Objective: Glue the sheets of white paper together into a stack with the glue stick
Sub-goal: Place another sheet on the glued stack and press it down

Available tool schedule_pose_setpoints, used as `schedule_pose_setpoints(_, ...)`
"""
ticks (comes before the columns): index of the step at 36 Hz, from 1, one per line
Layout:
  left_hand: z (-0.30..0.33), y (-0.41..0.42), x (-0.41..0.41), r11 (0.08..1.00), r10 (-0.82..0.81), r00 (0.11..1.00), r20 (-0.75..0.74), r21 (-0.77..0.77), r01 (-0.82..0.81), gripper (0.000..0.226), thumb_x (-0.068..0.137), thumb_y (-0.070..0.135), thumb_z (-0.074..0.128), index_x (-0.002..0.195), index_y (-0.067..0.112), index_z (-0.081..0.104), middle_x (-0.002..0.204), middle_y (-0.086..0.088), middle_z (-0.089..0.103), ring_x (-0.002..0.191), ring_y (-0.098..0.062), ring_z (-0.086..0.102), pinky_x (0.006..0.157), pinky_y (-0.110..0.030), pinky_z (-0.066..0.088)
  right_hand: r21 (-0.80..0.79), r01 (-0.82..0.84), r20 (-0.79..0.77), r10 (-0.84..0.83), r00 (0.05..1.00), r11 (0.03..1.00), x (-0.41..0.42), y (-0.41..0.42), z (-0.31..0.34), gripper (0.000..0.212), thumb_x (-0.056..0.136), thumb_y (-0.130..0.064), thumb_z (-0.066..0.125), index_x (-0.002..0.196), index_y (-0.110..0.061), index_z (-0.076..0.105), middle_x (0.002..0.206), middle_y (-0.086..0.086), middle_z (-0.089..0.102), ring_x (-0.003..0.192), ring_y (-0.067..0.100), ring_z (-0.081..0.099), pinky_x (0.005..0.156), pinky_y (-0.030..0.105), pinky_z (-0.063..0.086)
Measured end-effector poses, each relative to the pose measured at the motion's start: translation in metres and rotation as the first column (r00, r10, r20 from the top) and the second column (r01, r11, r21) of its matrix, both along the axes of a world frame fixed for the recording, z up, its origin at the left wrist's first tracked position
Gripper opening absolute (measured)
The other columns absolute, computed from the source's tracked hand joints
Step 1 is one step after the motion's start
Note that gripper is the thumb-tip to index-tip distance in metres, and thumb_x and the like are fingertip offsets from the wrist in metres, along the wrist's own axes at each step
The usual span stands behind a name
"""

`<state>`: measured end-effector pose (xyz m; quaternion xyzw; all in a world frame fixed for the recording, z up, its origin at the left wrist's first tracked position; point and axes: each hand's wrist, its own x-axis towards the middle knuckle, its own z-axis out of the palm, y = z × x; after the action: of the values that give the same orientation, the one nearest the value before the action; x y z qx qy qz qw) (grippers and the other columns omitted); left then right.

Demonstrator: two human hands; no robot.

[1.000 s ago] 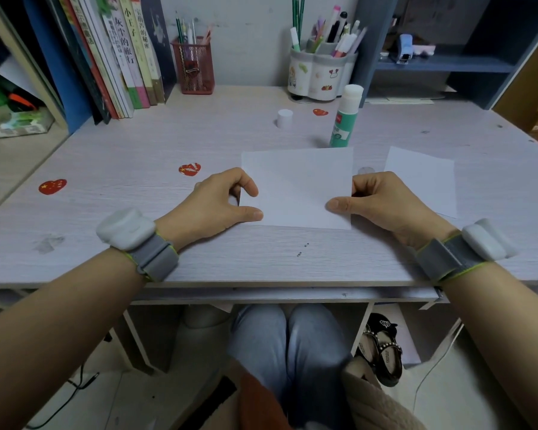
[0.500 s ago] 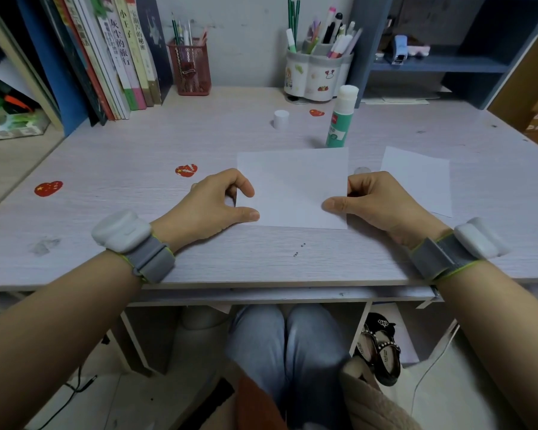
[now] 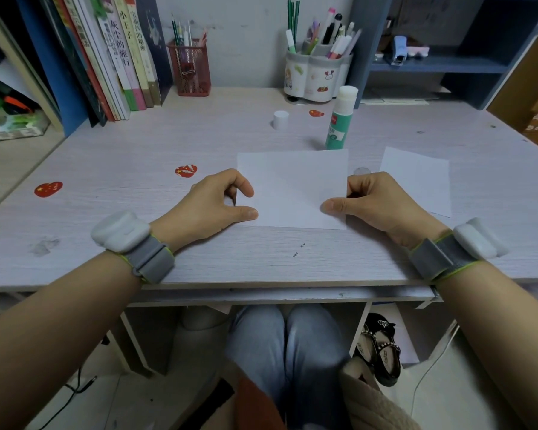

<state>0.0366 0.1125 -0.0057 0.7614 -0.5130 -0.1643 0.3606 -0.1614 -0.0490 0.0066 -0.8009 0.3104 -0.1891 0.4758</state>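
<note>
A white sheet of paper (image 3: 292,187) lies flat on the grey desk (image 3: 137,156) in front of me. My left hand (image 3: 212,206) pinches its left edge, thumb on top near the lower corner. My right hand (image 3: 376,203) pinches its right edge, thumb flat on the sheet. A second white sheet (image 3: 420,178) lies apart to the right. The green glue stick (image 3: 339,119) stands upright and uncapped just behind the middle sheet. Its white cap (image 3: 280,120) sits further left on the desk.
Books (image 3: 118,57) lean at the back left beside a red mesh pen holder (image 3: 189,69). A white pen pot (image 3: 317,72) stands behind the glue stick. A blue shelf (image 3: 441,63) rises at the back right. Red heart stickers (image 3: 48,189) mark the left of the desk.
</note>
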Motion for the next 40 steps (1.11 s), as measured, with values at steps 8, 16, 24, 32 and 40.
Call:
schedule_pose_setpoints(8,-0.0016,-0.0006,0.0012,1.0,0.0,1.0,-0.027,-0.013,0.0,0.018,0.08,0.023,0.07,0.09,0.028,0.057,0.076,0.007,0.045,0.066,-0.008,0.043,0.065,-0.02,0.037,0.017,-0.01,0.01,0.01,1.0,1.0,-0.0008,-0.0009,-0.0002,0.034,0.076,-0.018,0.077,0.084,0.013,0.064,0.093,0.022,0.071,0.073,0.018,0.06,0.073,0.032,0.049)
schedule_pose_setpoints(16,-0.0025,-0.0009,0.0016,1.0,0.001,0.999,-0.042,-0.021,-0.002,0.015,0.082,0.021,0.068,0.091,0.026,0.058,0.074,0.006,0.045,0.063,-0.008,0.043,0.064,-0.019,0.036,0.1,-0.004,0.03,0.001,1.0,0.995,0.0001,-0.0016,-0.0006,0.047,0.078,-0.023,0.075,0.081,0.019,0.055,0.081,0.018,0.064,0.073,0.02,0.051,0.072,0.033,0.04)
schedule_pose_setpoints(24,-0.0029,-0.0005,0.0018,1.0,0.003,0.999,-0.053,-0.026,-0.004,0.014,0.082,0.022,0.068,0.091,0.027,0.058,0.074,0.006,0.045,0.064,-0.009,0.043,0.065,-0.022,0.037,0.087,-0.03,0.01,0.029,1.0,0.996,-0.0016,-0.0007,-0.0003,0.04,0.079,-0.021,0.075,0.06,0.002,0.047,0.07,0.011,0.051,0.068,0.02,0.043,0.067,0.03,0.035)
schedule_pose_setpoints(32,-0.0027,-0.0004,0.0015,1.0,0.0,0.999,-0.039,-0.03,-0.001,0.014,0.082,0.021,0.068,0.091,0.027,0.058,0.073,0.006,0.045,0.064,-0.009,0.043,0.066,-0.022,0.037,0.028,-0.049,-0.005,0.05,0.999,0.998,-0.0033,0.0015,0.0027,0.04,0.077,-0.017,0.076,0.076,0.017,0.055,0.085,0.026,0.067,0.072,0.02,0.057,0.075,0.034,0.047)
schedule_pose_setpoints(40,-0.0029,-0.0004,0.0016,1.0,-0.001,0.999,-0.04,-0.03,-0.001,0.014,0.083,0.021,0.068,0.092,0.026,0.058,0.074,0.006,0.046,0.065,-0.009,0.044,0.066,-0.021,0.038,-0.001,-0.068,-0.026,0.068,0.997,0.998,-0.0037,0.0012,0.0038,0.039,0.076,-0.019,0.076,0.086,0.016,0.061,0.095,0.024,0.07,0.078,0.021,0.062,0.087,0.043,0.052)
